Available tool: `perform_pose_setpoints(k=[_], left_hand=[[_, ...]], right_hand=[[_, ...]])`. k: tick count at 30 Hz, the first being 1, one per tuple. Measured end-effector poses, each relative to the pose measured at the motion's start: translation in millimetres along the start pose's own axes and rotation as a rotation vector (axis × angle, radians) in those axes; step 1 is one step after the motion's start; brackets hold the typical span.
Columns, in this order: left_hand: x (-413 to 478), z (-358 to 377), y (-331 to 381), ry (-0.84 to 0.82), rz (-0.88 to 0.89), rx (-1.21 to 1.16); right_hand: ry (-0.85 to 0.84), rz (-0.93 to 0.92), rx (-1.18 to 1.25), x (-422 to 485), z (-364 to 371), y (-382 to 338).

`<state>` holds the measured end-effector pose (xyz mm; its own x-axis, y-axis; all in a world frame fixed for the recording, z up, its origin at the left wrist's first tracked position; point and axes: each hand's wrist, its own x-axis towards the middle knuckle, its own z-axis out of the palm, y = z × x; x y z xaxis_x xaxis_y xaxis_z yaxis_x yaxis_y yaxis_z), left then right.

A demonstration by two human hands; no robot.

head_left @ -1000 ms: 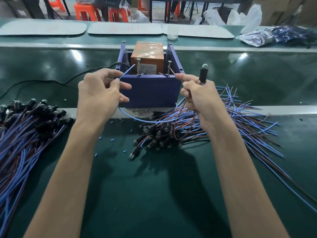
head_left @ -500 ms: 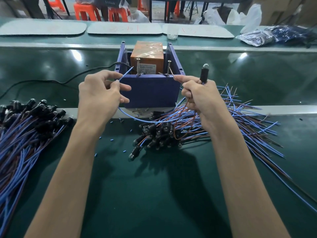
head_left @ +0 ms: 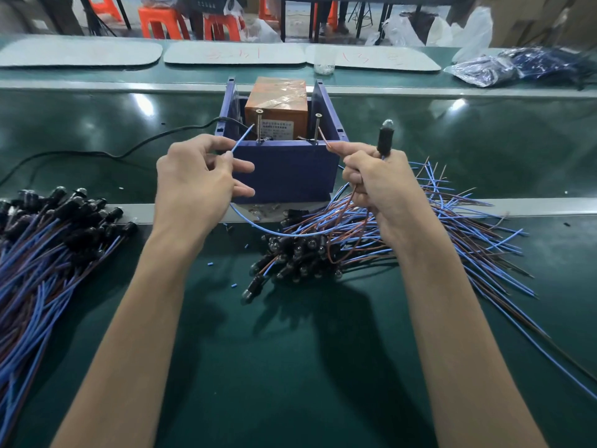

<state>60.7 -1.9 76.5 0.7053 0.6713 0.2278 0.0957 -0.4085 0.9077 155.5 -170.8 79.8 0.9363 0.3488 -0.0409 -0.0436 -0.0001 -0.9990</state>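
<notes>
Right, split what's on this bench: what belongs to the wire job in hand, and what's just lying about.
In the job: left hand pinching the blue wire; right hand holding the brown wire and black lamp; screw posts on the blue box.
Lying about: left wire pile; middle wire pile; plastic bag; pale mats; clear cup.
</notes>
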Motion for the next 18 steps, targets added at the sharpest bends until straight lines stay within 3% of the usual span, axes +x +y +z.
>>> perform_pose_setpoints(k=[18], left_hand=[[-0.7,-0.7,4.8,-0.068,0.005,0.028]], right_hand=[[-0.008,-0.001,-0.002,1.0,-0.4,0.4]])
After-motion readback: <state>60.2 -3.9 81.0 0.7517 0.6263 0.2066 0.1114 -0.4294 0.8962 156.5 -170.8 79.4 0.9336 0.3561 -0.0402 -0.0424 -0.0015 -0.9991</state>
